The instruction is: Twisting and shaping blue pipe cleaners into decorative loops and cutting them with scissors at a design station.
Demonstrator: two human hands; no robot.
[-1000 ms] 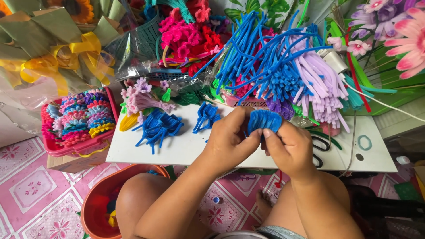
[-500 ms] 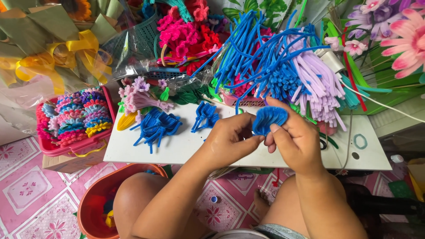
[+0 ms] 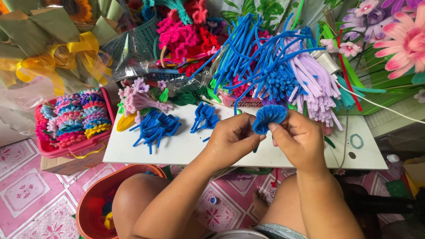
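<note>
A blue pipe-cleaner flower is held between both my hands above the white board. My left hand pinches its lower stem from the left. My right hand grips the fuzzy head from the right, thumb against the petals. Two piles of bent blue pipe-cleaner pieces lie on the board, the big pile and the small pile. Behind stands a bunch of long blue pipe cleaners beside lilac ones.
A pink basket of coloured chenille rings sits at the left. An orange bucket stands by my knee. Pink and red chenille flowers, small lilac flowers and yellow-ribboned wrapping crowd the back. The floor is pink patterned tile.
Both hands lifted the blue flower slightly and turned it; the right hand's fingers shifted onto the fuzzy head. The piles on the board stayed put.
</note>
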